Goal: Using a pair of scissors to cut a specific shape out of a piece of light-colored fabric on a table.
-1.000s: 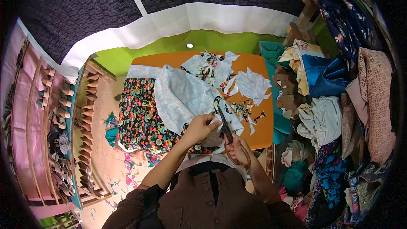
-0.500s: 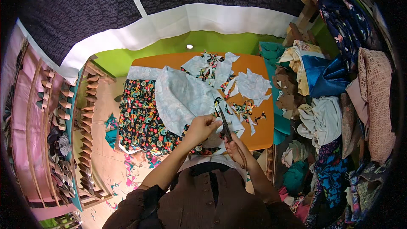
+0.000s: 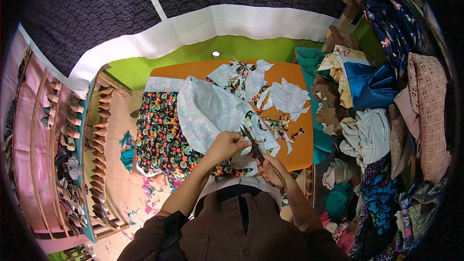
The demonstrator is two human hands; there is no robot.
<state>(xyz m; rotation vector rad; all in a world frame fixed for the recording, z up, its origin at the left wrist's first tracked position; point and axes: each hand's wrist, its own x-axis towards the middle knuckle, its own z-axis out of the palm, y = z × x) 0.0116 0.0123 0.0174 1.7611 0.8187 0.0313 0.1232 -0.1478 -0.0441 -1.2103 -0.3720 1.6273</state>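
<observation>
On the orange table lies a black floral fabric, part of it folded over so its pale reverse side faces up. My left hand is closed in a pinch at the near edge of this fabric, thumb against fingers. Wrapped round the handles of long dark scissors, my right hand sits just right of the left. The blades point away from me, looking nearly closed, their tips over the pale cloth beside my left fingers. The handle loops are partly hidden by my right hand.
Cut scraps of pale and floral cloth lie on the table's right half. Folded and heaped fabrics crowd the right side. At left stands a wooden rack with shoe-shaped pieces. Small scraps litter the floor.
The scissor blades have come together and their tips have swung slightly left and nearer me. My right hand has shifted a little; the left keeps its pinch in nearly the same place.
</observation>
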